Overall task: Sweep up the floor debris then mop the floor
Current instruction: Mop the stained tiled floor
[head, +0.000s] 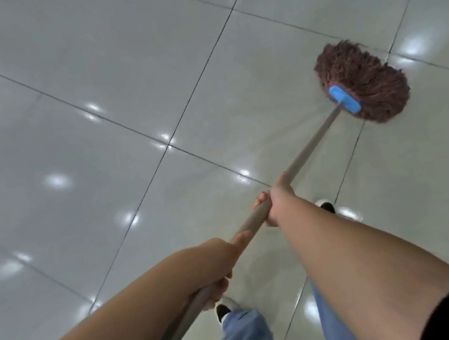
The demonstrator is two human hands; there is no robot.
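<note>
Right now the mop runs as one long diagonal line, from bottom-left near the body up to the top-right. Its metal handle (310,149) passes thru both hands, and the reddish-brown string mop head (364,81) sits flat on the tiled floor (94,72), ahead and to the right, well apart from either hand. A blue clamp (345,99) joins handle to head.

Right hand (277,200) is the forward one, nearer the head, w/ fingers curled round the handle, thumb lying along the shaft toward the head. Left hand (215,271) is further back, close to the body; fingers wrapped round the handle too, knuckles up. Hands are apart on the shaft, bare handle showing betw. them.

Feet: left shoe (223,308) below the left hand, right shoe (326,205) just beyond the right forearm. Blue jeans (242,335) at bottom.

No debris seen on the tiles in view, so I'd judge sweeping is done and mopping is underway. Head lies off to the right along the handle's axis, so the next stroke prob. swings it left or pulls it back toward the feet, right hand steering, left hand pivoting. Strings look slightly blurred; can't tell direction.
</note>
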